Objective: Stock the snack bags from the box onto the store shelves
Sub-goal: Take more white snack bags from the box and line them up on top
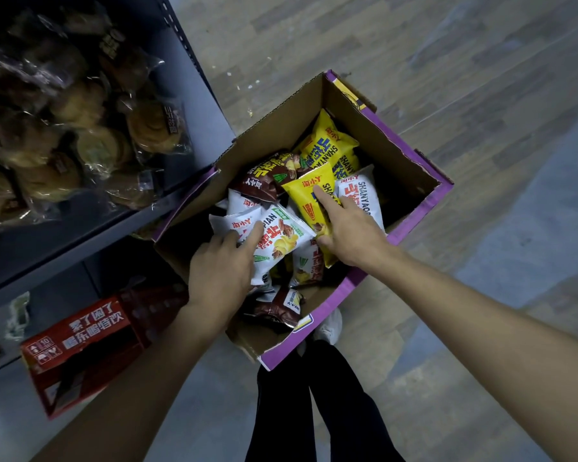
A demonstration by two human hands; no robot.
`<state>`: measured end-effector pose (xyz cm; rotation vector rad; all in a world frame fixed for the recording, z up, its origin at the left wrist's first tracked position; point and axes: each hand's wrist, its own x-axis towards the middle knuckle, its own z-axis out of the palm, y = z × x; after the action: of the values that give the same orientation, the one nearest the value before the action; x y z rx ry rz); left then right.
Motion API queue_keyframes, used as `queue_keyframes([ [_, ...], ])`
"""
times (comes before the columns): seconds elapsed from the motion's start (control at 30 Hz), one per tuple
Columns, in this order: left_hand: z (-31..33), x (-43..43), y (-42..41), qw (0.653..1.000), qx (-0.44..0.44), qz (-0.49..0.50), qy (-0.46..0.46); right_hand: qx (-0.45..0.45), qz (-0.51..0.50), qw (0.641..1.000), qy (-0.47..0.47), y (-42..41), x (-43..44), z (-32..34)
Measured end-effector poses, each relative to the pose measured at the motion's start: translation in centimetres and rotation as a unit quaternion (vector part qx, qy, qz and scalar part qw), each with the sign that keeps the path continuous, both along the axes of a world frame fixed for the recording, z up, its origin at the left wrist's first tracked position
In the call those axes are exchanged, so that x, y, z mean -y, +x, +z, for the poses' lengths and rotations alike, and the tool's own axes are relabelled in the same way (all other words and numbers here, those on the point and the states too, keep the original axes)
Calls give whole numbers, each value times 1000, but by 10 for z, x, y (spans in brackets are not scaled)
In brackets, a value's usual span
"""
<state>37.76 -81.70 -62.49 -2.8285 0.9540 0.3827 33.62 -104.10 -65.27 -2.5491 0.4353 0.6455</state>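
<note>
Head view, looking down into an open cardboard box (391,151) standing on the floor (414,61) beside the store shelves (201,105).

**Hands.** The left hand (221,265) lies on a white snack bag (281,238) near the box's left side, its forefinger stretched across the printed face. The thumb is hidden, so a true grip cannot be confirmed. The right hand (351,235) takes a yellow snack bag (306,198) at the box's middle, forefinger laid along the face and thumb tucked at the lower corner in a pinch.

**Contents.** Both bags rest among the others inside the box. A brown snack bag (264,176) lies behind them, a second yellow bag (327,141) towards the far corner, and another white bag (361,195) just beside the right hand. Further bags show beneath, one brown one near the person's side.

**Shelves.** The upper shelf carries clear-wrapped pastry packs (90,141), and the lower one holds a red carton (90,341). No bag matching those in the box is seen on either.

**Progress.** Judged from the well-filled box, most of the stocking remains. This moment appears to be a pick-up, with neither bag yet lifted clear of the box. Every bag in view has still to be carried leftward to the shelves.
</note>
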Motion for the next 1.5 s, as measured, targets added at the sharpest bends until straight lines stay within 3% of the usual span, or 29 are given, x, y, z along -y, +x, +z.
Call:
queue_keyframes([
  [0.13, 15, 17, 7, 999, -36, 18, -10, 17, -20, 1000, -9, -2, 1, 1],
  [0.3, 33, 30, 26, 1000, -8, 23, -8, 64, -58, 996, -28, 1, 2, 8],
  [0.63, 10, 47, 39, 991, 45, -94, -89, 62, -127, 987, -80, 14, 2, 4],
  [0.83, -4, 46, 17, 987, -16, 71, -145, 14, -118, 990, -78, 16, 0, -11],
  [1.03, -12, 27, 5, 985, -2, 175, 7, -49, -88, 990, -98, 25, 0, -17],
  [1.27, -19, 32, 14, 974, -54, 217, 33, -62, -75, 988, -118, 26, -1, -16],
  [1.4, 1, 29, 5, 963, -76, 251, -62, -28, -71, 990, -120, 23, 5, -5],
  [1.5, 21, 38, -12, 963, -61, 210, -160, 16, -84, 988, -127, 21, 7, 2],
])
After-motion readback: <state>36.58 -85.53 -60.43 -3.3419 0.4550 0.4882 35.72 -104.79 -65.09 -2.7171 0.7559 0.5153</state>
